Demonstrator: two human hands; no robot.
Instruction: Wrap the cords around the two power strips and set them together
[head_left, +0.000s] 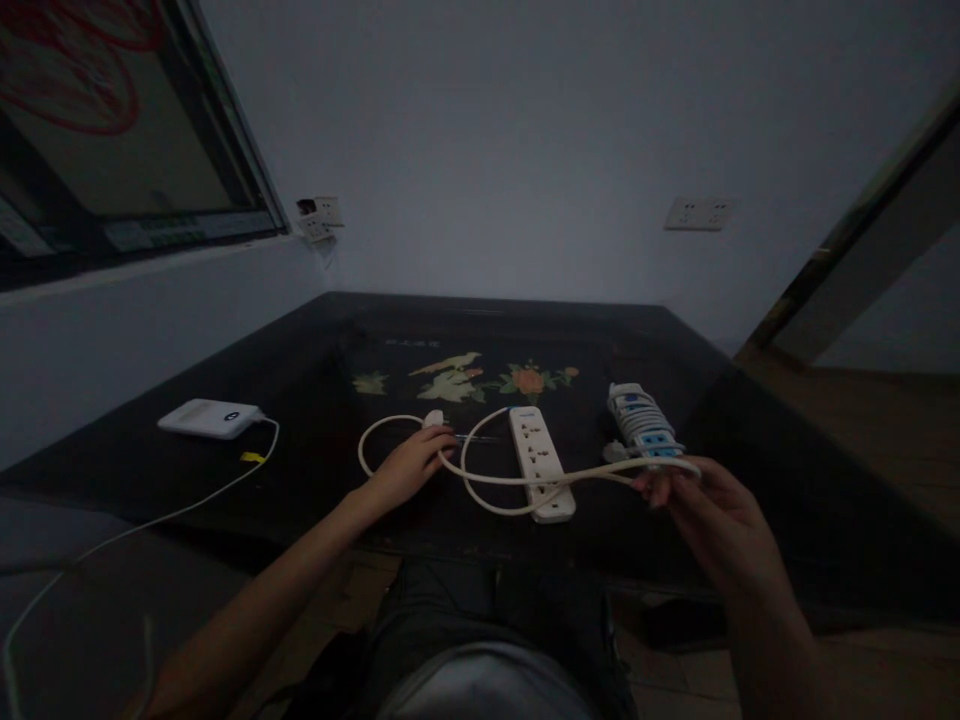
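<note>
A white power strip (538,455) lies lengthwise on the dark table, its sockets facing up. Its white cord (517,481) loops across the strip and runs between my two hands. My left hand (409,465) rests low over the table, fingers closed around the cord close to its white plug (433,418). Off to the right, my right hand (712,505) pinches a bend of the same cord, raised slightly above the tabletop. Just beyond it lies a second power strip (637,410) with blue sockets, wrapped in its own grey-white cord.
A white power bank (208,418) with a cable attached lies at the left, beside a yellow tag (253,458). The black table (480,315) has a painted bird and flowers and meets the wall. Wall sockets (699,213) are behind; a window (135,130) is at left.
</note>
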